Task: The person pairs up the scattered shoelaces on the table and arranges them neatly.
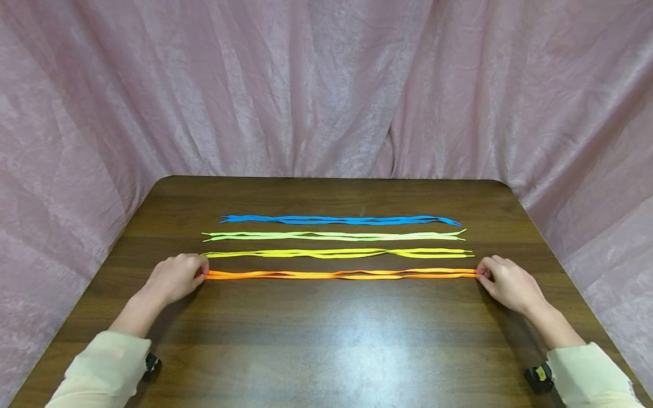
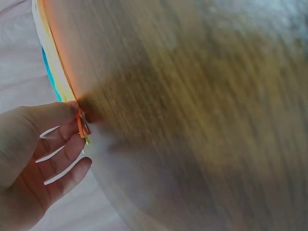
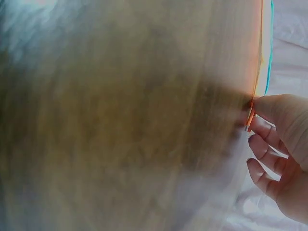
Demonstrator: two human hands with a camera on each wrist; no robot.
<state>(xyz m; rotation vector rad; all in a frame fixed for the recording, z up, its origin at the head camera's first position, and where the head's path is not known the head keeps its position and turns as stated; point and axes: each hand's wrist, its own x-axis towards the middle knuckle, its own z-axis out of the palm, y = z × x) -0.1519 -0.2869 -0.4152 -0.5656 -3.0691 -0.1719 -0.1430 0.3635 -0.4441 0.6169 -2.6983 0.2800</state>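
Note:
An orange shoelace (image 1: 306,275), doubled into two strands, stretches across the table between both hands. My left hand (image 1: 178,276) pinches its left end between thumb and finger; the tips (image 2: 81,129) poke out below the thumb in the left wrist view. At the other end, my right hand (image 1: 510,283) pinches the lace, its tips (image 3: 249,126) showing past the thumb in the right wrist view. Just beyond it lies a yellow shoelace (image 1: 326,254), its left tip close to the left hand. Farther back are a pale green shoelace (image 1: 331,236) and a blue shoelace (image 1: 342,219), all roughly parallel.
Under the laces is a dark brown wooden table (image 1: 316,334) with rounded far corners and a glossy reflection near the front. Pink curtains (image 1: 326,85) hang behind it and along both sides. A dark wrist device (image 1: 539,377) sits at the right sleeve.

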